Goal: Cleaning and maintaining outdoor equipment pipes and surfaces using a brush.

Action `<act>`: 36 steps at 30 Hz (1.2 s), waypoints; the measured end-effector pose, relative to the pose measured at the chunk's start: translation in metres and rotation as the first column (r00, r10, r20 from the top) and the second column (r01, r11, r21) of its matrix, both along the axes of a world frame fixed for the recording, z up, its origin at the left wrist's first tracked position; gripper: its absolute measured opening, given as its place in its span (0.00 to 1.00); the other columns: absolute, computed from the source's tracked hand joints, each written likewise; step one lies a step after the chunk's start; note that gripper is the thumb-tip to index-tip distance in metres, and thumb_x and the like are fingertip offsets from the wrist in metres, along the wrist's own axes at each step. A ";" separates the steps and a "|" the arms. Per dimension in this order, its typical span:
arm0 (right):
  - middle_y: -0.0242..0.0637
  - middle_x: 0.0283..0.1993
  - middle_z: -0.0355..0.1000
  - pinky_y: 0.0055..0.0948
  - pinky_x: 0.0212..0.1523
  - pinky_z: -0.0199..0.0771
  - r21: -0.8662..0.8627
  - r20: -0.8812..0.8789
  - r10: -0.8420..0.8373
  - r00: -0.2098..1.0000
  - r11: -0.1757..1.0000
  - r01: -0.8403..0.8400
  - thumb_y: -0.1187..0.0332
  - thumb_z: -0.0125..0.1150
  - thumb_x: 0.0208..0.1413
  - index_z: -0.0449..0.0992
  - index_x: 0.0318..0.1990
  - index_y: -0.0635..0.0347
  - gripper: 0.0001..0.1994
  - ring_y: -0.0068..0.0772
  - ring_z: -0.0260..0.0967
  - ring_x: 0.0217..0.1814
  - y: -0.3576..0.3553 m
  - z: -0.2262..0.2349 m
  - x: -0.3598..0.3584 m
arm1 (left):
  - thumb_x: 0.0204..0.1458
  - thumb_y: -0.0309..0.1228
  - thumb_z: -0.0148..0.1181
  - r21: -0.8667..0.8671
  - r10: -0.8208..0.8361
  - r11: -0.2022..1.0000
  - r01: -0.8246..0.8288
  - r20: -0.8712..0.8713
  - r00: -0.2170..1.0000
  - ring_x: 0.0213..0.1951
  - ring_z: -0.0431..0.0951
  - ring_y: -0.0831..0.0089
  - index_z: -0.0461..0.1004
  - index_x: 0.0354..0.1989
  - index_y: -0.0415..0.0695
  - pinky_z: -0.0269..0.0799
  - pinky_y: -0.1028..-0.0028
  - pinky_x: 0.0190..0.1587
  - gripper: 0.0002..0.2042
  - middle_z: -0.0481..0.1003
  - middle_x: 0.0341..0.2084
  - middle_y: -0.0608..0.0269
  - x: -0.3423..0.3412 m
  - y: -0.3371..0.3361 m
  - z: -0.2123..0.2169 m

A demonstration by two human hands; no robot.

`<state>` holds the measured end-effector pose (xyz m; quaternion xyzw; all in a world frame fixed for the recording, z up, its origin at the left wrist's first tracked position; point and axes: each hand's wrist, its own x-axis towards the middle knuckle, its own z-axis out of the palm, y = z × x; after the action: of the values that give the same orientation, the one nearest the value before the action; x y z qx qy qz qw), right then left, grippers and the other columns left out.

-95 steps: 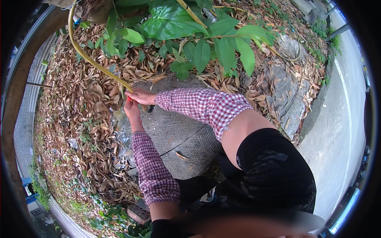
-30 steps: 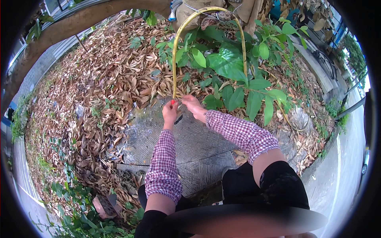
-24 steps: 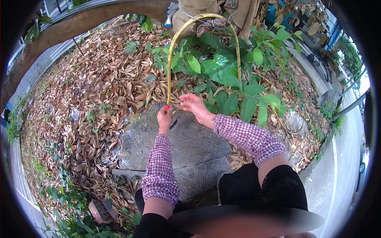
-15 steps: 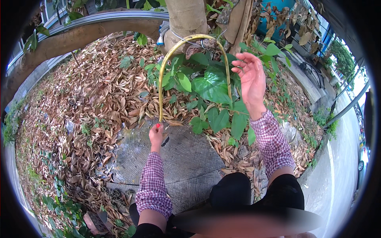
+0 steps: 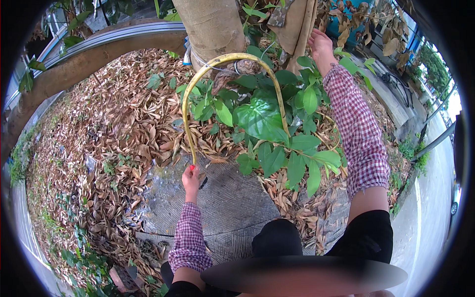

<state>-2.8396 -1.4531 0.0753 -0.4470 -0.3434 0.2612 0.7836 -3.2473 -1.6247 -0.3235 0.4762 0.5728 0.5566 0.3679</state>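
Note:
My left hand [image 5: 190, 179] is closed around the red-tipped end of a yellow hose [image 5: 225, 58], low over a grey ridged slab [image 5: 222, 198]. From there the hose arches up past the tree trunk [image 5: 210, 29], and its other end drops among green leaves [image 5: 262, 119]. At the upper right, my right hand [image 5: 320, 48] reaches beside a brown, peeling stem [image 5: 299, 32]. Its fingers are stretched out and partly bent, with nothing visible in them; whether they touch the stem I cannot tell.
Dry brown leaves [image 5: 123, 109] cover the ground on the left. A thick bent branch [image 5: 99, 57] with a metal rail crosses the upper left. A teal container [image 5: 352, 34] stands behind the stem, a concrete kerb [image 5: 391, 106] lies right, and a pale road [image 5: 420, 213] lies beyond.
My right hand has moved up and away from above the leaves to beside the brown stem. The left hand keeps its hold on the hose. The view has shifted slightly.

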 end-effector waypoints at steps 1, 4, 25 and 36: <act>0.34 0.32 0.65 0.20 0.29 0.65 -0.017 -0.007 0.005 1.000 1.000 -0.005 0.75 0.49 0.48 0.68 0.37 0.63 0.08 0.26 0.63 0.28 0.016 -0.014 0.011 | 0.47 0.32 0.53 -0.017 0.005 1.000 -0.005 -0.007 1.000 0.19 0.61 0.85 0.69 0.27 0.38 0.57 0.83 0.23 0.09 0.65 0.15 0.73 0.000 0.000 0.001; 0.31 0.26 0.65 0.20 0.19 0.59 -0.163 -0.035 -0.209 0.977 0.966 0.201 0.73 0.52 0.46 0.70 0.31 0.60 0.04 0.23 0.59 0.21 0.047 -0.050 0.061 | 0.48 0.31 0.52 -0.068 -0.023 0.997 0.024 0.025 0.999 0.20 0.60 0.86 0.69 0.28 0.37 0.56 0.83 0.23 0.08 0.64 0.16 0.74 0.009 -0.002 0.021; 0.35 0.46 0.64 0.20 0.40 0.63 -0.453 0.465 0.574 0.673 0.808 -0.376 0.67 0.51 0.49 0.54 0.56 0.63 0.26 0.22 0.61 0.41 0.189 -0.194 0.266 | 0.48 0.29 0.51 -0.067 -0.062 0.995 0.068 0.095 0.994 0.22 0.61 0.86 0.69 0.30 0.38 0.58 0.84 0.26 0.07 0.66 0.18 0.74 0.012 -0.005 0.049; 0.48 0.45 0.64 0.30 0.47 0.64 -0.279 0.681 0.284 0.675 0.953 -0.120 0.61 0.56 0.47 0.59 0.49 0.65 0.25 0.38 0.63 0.46 0.149 -0.193 0.175 | 0.49 0.28 0.50 -0.099 -0.115 0.988 0.119 0.046 0.992 0.27 0.66 0.84 0.69 0.36 0.37 0.61 0.83 0.32 0.09 0.71 0.23 0.70 0.011 0.000 0.049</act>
<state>-2.6641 -1.3041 -0.1178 -0.5525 -0.6378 0.1878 0.5027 -3.2361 -1.6244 -0.2741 0.4782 0.5640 0.5136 0.4352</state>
